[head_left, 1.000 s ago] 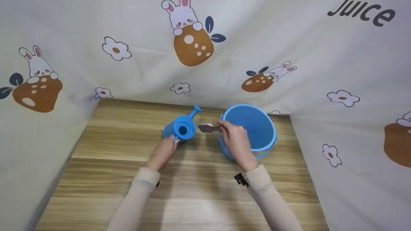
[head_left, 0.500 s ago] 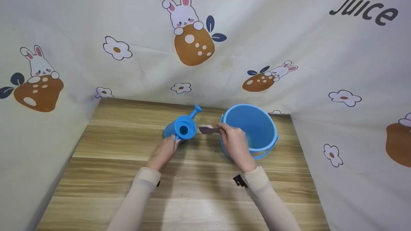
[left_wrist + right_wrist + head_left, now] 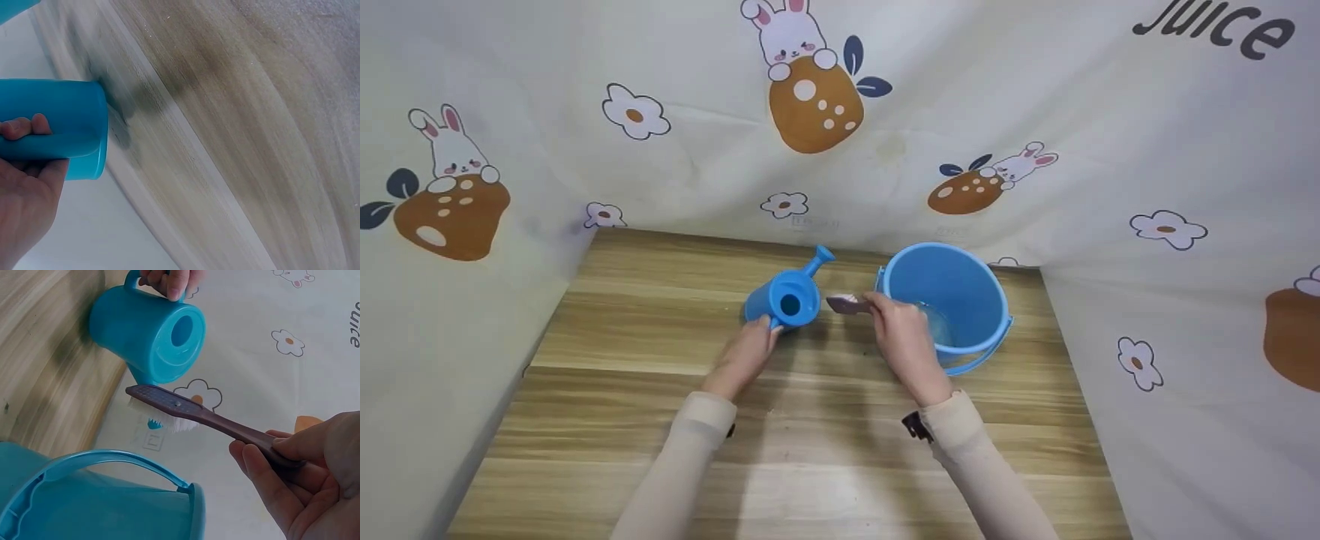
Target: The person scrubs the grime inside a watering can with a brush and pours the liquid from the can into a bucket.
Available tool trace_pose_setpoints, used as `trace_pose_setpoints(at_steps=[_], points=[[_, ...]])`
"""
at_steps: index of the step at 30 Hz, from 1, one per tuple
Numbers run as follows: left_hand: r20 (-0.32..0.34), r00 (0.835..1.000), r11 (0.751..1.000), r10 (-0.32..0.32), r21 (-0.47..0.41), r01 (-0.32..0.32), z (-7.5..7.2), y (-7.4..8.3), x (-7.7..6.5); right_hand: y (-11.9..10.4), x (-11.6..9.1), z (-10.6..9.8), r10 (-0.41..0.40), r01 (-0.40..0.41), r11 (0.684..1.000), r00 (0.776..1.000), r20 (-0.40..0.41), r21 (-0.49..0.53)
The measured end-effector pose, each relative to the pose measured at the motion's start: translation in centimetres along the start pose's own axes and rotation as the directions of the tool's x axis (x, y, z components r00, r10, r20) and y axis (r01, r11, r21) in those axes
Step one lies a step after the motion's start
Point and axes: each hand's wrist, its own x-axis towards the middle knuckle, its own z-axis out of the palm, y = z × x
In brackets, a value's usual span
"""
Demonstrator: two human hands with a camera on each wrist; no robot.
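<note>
A blue watering can (image 3: 765,301) is gripped at its handle by my left hand (image 3: 745,356). The left wrist view shows the fingers curled round the handle (image 3: 50,146). The can tilts, its top hole facing the head camera and its spout towards the back wall. My right hand (image 3: 910,341) holds a scrubbing brush (image 3: 847,303) by its handle end. In the right wrist view the brush (image 3: 169,402) has a dark purplish body and white bristles, which face the bucket side. Its head is apart from the can, in the gap between can and bucket.
A light blue bucket (image 3: 996,300) stands at the back right, just beyond my right hand, its handle (image 3: 986,358) folded down. Some clear liquid shows at its bottom. The wood-grain table (image 3: 660,442) meets printed cloth walls (image 3: 697,165) at the back and sides.
My right hand has shifted slightly down and left, and the brush has turned a little in it. The left hand and watering can have stayed nearly in place.
</note>
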Motion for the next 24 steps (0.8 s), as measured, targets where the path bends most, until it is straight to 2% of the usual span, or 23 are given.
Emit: trace_pose_setpoints(at_steps=[15, 24], points=[[0.015, 1.000, 1.000, -0.006, -0.005, 0.006, -0.1, 0.0, 0.0, 0.2, -0.6, 1.4, 0.007, -0.007, 1.000, 1.000, 0.029, 0.003], [-0.046, 0.998, 0.999, 0.041, 0.021, -0.040, 0.2, 0.0, -0.1, 0.5, -1.1, 2.2, -0.003, 0.002, 1.000, 0.999, 0.038, 0.003]])
